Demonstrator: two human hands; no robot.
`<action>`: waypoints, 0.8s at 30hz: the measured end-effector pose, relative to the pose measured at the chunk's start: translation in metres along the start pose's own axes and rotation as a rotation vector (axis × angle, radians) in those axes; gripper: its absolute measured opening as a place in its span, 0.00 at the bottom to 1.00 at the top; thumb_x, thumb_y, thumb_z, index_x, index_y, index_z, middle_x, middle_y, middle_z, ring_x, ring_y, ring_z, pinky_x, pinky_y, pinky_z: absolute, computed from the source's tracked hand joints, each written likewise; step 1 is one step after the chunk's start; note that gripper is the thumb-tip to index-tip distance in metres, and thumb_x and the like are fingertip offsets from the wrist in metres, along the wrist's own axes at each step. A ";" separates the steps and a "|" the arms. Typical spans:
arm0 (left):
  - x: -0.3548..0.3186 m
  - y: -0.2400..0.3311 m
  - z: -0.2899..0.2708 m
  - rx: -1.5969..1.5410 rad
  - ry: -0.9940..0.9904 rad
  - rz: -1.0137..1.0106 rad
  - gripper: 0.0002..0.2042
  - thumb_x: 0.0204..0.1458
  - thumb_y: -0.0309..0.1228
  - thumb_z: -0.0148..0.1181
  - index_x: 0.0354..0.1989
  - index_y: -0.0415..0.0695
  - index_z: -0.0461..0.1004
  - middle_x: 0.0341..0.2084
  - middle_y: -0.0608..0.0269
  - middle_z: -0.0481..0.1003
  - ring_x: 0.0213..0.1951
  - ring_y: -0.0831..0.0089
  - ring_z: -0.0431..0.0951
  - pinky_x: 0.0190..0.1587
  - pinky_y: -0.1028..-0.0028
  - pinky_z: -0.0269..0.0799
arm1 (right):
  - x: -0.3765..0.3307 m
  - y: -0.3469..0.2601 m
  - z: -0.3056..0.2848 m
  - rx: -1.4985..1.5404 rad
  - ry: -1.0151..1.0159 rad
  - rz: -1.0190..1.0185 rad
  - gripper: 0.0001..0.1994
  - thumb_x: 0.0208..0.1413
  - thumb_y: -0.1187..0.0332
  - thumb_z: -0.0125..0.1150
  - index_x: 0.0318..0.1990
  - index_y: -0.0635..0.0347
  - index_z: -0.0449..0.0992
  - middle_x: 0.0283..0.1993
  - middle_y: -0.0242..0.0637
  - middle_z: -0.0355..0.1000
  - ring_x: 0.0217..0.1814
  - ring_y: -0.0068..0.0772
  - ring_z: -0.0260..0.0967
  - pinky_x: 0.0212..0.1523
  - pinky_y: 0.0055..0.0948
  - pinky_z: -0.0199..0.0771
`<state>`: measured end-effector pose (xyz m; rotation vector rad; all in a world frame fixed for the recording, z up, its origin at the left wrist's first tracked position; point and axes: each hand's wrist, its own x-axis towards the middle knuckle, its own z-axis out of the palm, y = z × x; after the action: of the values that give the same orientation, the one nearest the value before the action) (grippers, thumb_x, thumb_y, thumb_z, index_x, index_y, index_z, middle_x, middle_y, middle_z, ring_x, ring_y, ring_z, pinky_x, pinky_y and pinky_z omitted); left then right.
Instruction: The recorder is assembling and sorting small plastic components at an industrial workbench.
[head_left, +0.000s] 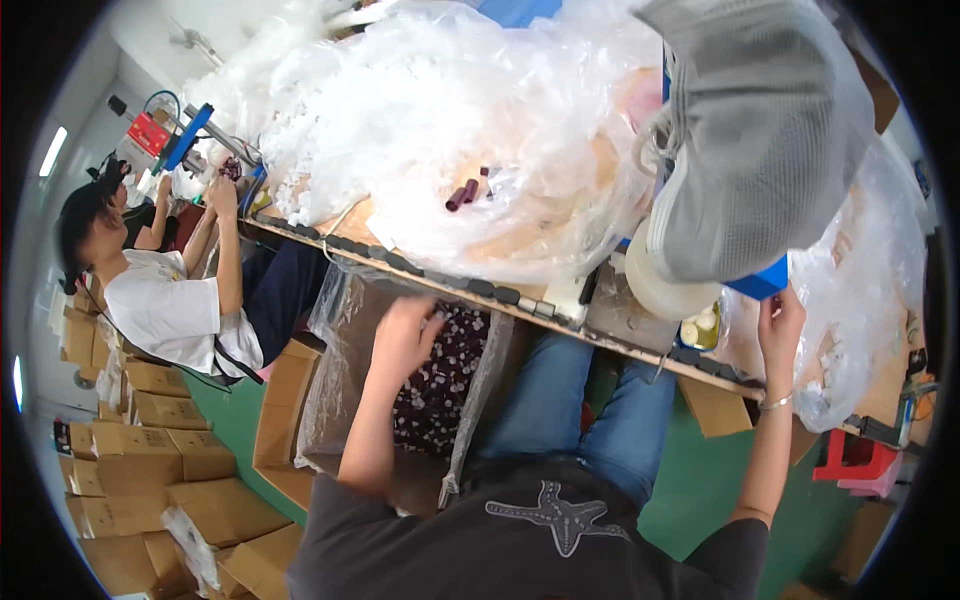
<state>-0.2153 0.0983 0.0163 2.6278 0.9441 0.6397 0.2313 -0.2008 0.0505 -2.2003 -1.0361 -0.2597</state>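
My left hand [405,335] reaches down over a cardboard box lined with clear plastic [330,400], which holds several small dark maroon pieces [440,385]. Its fingers are curled at the box's upper edge, just below the table edge [500,295]; what they hold is hidden. My right hand [780,325] is raised at the table's edge on the right. Its fingertips touch a clear plastic bag [850,300] beside a blue box [765,280]. Two maroon tubes [462,192] lie on plastic sheeting on the table.
Big clear bags of white pieces [400,110] cover the table. A grey mesh bag [760,130] hangs over a white tub [665,290]. A co-worker in a white shirt [170,305] sits at left. Cardboard boxes [130,460] are stacked lower left; a red stool [850,460] stands right.
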 end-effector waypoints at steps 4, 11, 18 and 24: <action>0.121 0.050 0.012 -0.082 0.335 0.247 0.09 0.53 0.27 0.55 0.39 0.35 0.74 0.33 0.48 0.74 0.39 0.50 0.73 0.42 0.58 0.69 | -0.036 -0.028 0.035 0.596 0.108 0.060 0.08 0.58 0.78 0.57 0.45 0.65 0.75 0.34 0.33 0.75 0.35 0.19 0.71 0.38 0.21 0.72; 0.173 -0.041 0.093 0.473 0.105 -0.174 0.08 0.54 0.27 0.50 0.38 0.38 0.74 0.35 0.50 0.76 0.41 0.52 0.75 0.42 0.55 0.70 | -0.070 -0.093 0.077 0.847 -0.034 0.167 0.09 0.56 0.76 0.60 0.44 0.66 0.75 0.37 0.35 0.76 0.38 0.21 0.74 0.40 0.21 0.74; 0.123 -0.006 0.064 -0.651 0.416 -0.018 0.17 0.53 0.15 0.53 0.53 0.38 0.71 0.42 0.59 0.74 0.45 0.73 0.72 0.52 0.75 0.65 | -0.057 -0.116 0.084 0.505 -0.132 -0.165 0.05 0.52 0.76 0.63 0.36 0.66 0.77 0.28 0.43 0.75 0.26 0.33 0.73 0.29 0.27 0.70; 0.090 0.075 0.046 -1.057 0.279 0.127 0.17 0.52 0.11 0.51 0.51 0.34 0.68 0.48 0.56 0.74 0.50 0.73 0.70 0.56 0.74 0.62 | -0.051 -0.114 0.082 0.388 -0.238 -0.272 0.08 0.52 0.77 0.61 0.40 0.64 0.79 0.33 0.40 0.79 0.30 0.30 0.76 0.32 0.23 0.73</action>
<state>-0.0910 0.0965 0.0344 1.6691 0.3132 1.1548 0.1048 -0.1270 0.0235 -1.7685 -1.3893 0.0836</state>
